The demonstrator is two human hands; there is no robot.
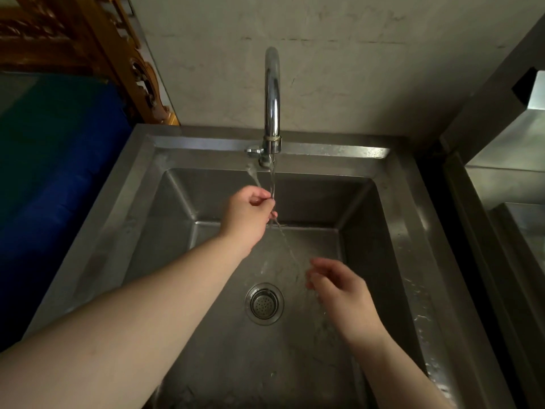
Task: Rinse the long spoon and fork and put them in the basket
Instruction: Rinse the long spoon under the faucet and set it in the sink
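the left hand point(249, 215) is raised at about 12 o'clock in the sink point(398, 219), just below the faucet point(272, 93), with its fingers curled shut around a thin metal utensil point(287, 246). the upper end pokes out above the fist toward 11 o'clock and looks like a small bowl, so it may be the long spoon, but it is too blurred to be sure. the shaft slants down toward 5 o'clock to the right hand point(339, 287), whose fingers are loosely bent and partly spread around the lower end; whether they actually pinch it cannot be told. only one utensil can be made out, and no basket is in view. a thin stream of water point(273, 180) falls from the spout onto the left fist and seems to run down the shaft. the drain point(264, 303) sits at about 6 o'clock, between the forearms.

judging from this, the rinse is under way. to do it well, the person should keep the left grip firm, since wet metal slips easily, and turn the shaft so water reaches every side. the right fingers would do best sliding along the length to rub off residue. each end should pass directly under the stream, low over the sink to limit splashing.
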